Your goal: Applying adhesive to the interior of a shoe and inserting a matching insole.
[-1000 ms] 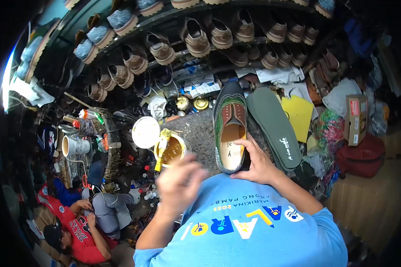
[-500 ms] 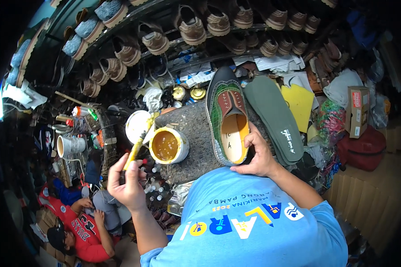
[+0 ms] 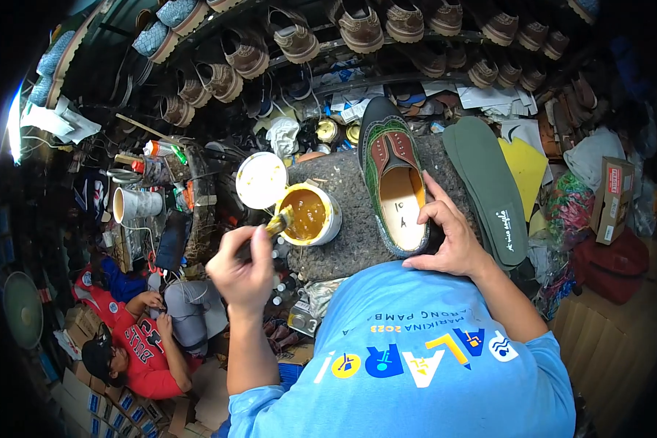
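Your left hand [image 3: 244, 274] has its fingers wrapped around a brush [image 3: 276, 225], whose tip sits at the rim of the open can of amber glue [image 3: 310, 213] on the grey-topped counter [image 3: 358, 219]. Your right hand [image 3: 445, 235] rests on the green and brown shoe [image 3: 394, 182], its fingers curled over the shoe's right edge near the heel, steadying it beside the can. The shoe's pale insole board looks dry and bare apart from a pen mark, so gluing seems not yet done; loading the brush appears to be the step in hand. The green insole [image 3: 489, 186] lies just right of the shoe, untouched, well apart from your brush hand. The can's white lid [image 3: 261, 179] lies just left of the can.
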The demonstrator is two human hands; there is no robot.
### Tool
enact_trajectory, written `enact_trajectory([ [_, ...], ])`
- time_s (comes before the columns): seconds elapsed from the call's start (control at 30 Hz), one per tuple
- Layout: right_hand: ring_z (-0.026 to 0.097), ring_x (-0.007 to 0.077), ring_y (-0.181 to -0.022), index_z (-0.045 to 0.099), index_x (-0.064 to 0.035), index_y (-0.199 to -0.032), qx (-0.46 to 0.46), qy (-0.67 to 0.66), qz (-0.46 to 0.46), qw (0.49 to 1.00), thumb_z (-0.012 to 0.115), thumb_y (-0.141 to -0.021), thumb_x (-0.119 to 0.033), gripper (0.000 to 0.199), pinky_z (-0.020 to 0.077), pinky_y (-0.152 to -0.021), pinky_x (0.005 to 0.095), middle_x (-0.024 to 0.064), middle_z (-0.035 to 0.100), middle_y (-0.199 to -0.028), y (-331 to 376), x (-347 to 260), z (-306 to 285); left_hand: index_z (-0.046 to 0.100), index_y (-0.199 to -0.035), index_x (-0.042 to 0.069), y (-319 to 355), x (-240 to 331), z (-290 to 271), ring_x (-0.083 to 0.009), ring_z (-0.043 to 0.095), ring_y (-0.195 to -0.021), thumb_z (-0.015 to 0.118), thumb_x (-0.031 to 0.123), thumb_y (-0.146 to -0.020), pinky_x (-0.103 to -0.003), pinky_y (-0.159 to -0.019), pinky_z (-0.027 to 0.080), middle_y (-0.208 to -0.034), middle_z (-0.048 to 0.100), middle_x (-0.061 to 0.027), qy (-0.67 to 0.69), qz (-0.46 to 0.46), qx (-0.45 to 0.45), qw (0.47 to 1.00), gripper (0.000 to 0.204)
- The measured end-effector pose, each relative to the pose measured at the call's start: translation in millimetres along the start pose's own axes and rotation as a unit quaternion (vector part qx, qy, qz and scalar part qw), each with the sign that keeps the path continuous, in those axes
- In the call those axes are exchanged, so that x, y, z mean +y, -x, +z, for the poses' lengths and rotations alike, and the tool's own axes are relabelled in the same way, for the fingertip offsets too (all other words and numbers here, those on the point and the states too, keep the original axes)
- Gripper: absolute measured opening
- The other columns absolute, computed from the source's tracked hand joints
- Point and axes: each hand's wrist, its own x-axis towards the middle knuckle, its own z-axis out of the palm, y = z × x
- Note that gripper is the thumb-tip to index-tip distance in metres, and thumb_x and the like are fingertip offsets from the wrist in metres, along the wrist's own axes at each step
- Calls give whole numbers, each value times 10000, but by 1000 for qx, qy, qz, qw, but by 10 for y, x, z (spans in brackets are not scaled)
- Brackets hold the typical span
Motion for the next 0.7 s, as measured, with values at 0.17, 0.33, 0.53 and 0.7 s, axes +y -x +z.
enact_trajectory([
  [0.17, 309, 503, -1548, 543, -151, -1049, 51, -13, -18, 998, 1000, -608, -261, 644, 376, -1186, 476, 387, 307, -1631, 19, 73, 83, 681, -903, 3, 85, -430, 371, -46, 595, -600, 728, 112, -1004, -212, -538, 451, -712, 682, -55, 67, -65, 1, 996, 156],
  [0.33, 335, 497, -1538, 536, -156, -1038, 47, -37, -1, 998, 1000, -605, -259, 643, 381, -1179, 471, 386, 294, -1639, 40, 128, 34, 607, -893, 88, 58, -791, 209, -60, 441, -444, 583, 260, -1058, -217, -379, 310, -665, 606, -35, 536, -417, 55, 732, 239],
  [0.53, 371, 466, -1528, 558, -155, -1053, 46, -54, 3, 997, 1004, -594, -247, 646, 404, -1153, 455, 377, 288, -1646, 41, 135, 40, 555, -830, 112, 81, -934, -233, -51, 341, -363, 567, 251, -1038, -221, -320, 259, -541, 495, 8, 503, -451, -211, 706, 250],
  [0.7, 430, 393, -1496, 567, -151, -1095, 51, -71, -24, 996, 1004, -607, -244, 662, 437, -1105, 420, 362, 286, -1651, 66, 206, 91, 589, -860, 93, 3, -688, -286, -29, 344, -353, 558, 221, -1025, -194, -321, 258, -514, 485, 24, 397, -516, -62, 756, 211],
])
